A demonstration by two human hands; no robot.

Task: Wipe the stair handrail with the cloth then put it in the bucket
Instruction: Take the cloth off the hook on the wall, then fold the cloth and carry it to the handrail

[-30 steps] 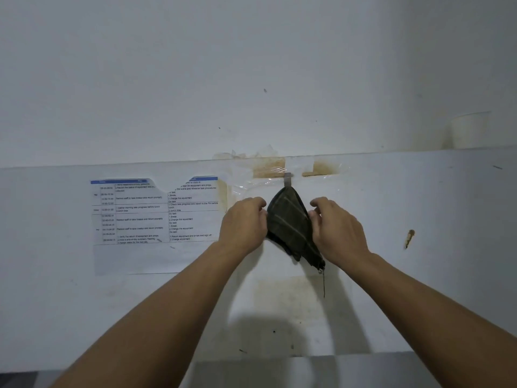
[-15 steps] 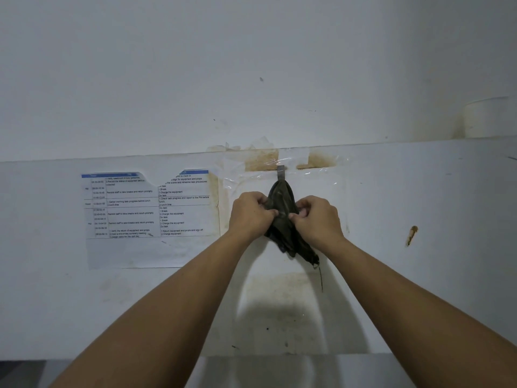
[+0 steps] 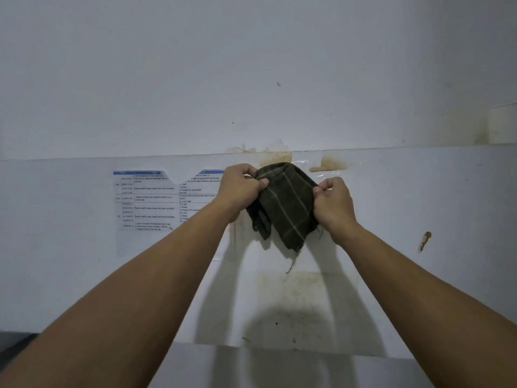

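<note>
A dark green cloth (image 3: 285,204) with thin pale stripes is stretched between my two hands in front of a white wall. My left hand (image 3: 240,189) pinches its upper left edge and my right hand (image 3: 334,203) pinches its right edge. The cloth covers the spot where the small wall hook was, so the hook is hidden. A frayed thread dangles from the cloth's lower corner. No handrail and no bucket are in view.
A printed schedule sheet (image 3: 156,200) is taped to the wall left of the cloth. Brown-stained tape (image 3: 330,163) sits along a ledge line above. A white cup-like object (image 3: 502,124) stands on the ledge at far right. A rust mark (image 3: 425,239) is at right.
Both hands closed in on the cloth hanging from the hook, then lifted it and spread it apart. The cloth now sits higher and hides the hook.
</note>
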